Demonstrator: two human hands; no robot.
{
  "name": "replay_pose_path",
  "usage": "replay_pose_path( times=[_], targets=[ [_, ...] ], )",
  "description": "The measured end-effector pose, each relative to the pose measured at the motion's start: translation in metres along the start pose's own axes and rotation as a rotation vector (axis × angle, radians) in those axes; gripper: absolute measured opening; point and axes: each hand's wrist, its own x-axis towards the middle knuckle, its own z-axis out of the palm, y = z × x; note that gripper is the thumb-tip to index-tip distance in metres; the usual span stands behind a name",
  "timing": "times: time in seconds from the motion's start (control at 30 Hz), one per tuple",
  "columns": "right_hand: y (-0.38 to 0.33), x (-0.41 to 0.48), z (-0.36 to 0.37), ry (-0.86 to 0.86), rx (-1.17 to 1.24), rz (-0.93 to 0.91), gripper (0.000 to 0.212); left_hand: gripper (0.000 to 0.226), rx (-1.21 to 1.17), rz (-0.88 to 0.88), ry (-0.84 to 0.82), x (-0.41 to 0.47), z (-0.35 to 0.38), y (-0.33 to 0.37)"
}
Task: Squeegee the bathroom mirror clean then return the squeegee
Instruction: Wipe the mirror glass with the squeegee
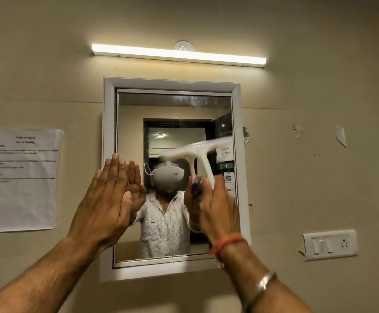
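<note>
Right hand [217, 206] is wrapped tight around the handle of the squeegee [197, 152], low on the right half of the mirror [175, 105]. Left hand [107, 199] is flat, fingers spread, holding nothing, at the mirror's left edge, probably bracing. Blade sits mid-height, right of centre; long axis near-horizontal, right end tilted up. Handle points down to the wrist. Blade is blurred, so can't confirm contact with the glass.

Glossy glass mirror [175, 109] in a smooth white frame [109, 154]; white plastic squeegee [198, 151]; matt painted wall [308, 154]; creased paper notice [21, 179].
</note>
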Motion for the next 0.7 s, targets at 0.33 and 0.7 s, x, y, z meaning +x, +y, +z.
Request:
replay_pose_path(
  times=[0.33,0.7],
  targets=[
    [-0.030,0.088,0.007,-0.013,-0.003,0.015,0.027,0.066,0.018,-0.024,-0.013,-0.004,0.003,-0.004],
    [0.040,-0.059,0.022,-0.089,0.045,0.263,0.029,0.068,0.008,-0.033,-0.027,-0.007,-0.006,0.006]
  ],
)
